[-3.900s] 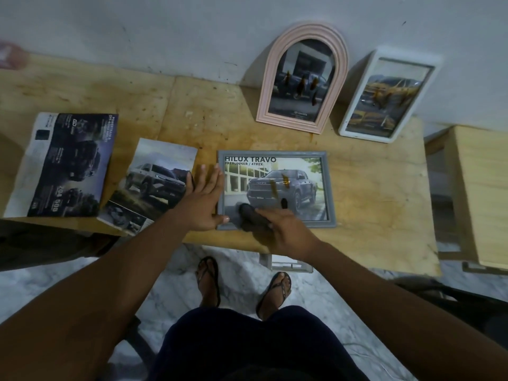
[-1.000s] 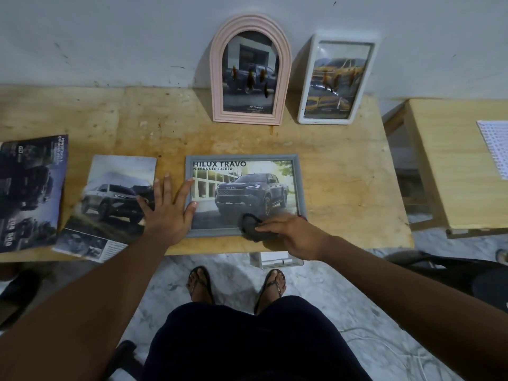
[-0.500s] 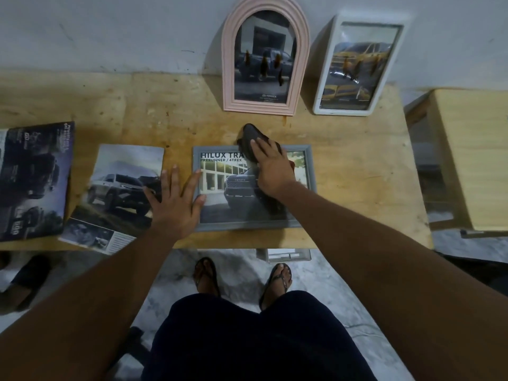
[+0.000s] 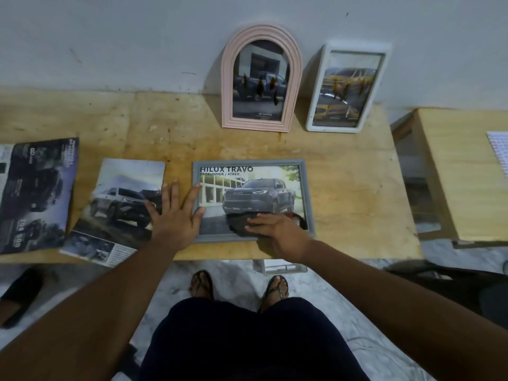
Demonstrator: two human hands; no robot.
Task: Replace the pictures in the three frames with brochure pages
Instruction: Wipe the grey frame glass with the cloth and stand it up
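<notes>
A grey frame (image 4: 308,193) lies flat near the table's front edge and shows a truck brochure page. My left hand (image 4: 176,213) lies flat with spread fingers against its left edge, partly on a brochure (image 4: 121,188). My right hand (image 4: 277,228) presses a dark cloth (image 4: 237,222) onto the glass at the frame's lower right, fingers straight. A pink arched frame (image 4: 261,78) and a white frame (image 4: 347,88) lean on the wall behind, each with a car picture.
A second dark brochure (image 4: 35,193) lies at the table's left end. The wooden table (image 4: 354,193) has its front edge close to my legs. Another wooden table (image 4: 461,171) stands to the right with a white paper (image 4: 499,149). A small white box (image 4: 284,266) sits below.
My right hand slid the cloth from the frame's top edge back down to its lower right. My left hand stayed at the frame's left edge.
</notes>
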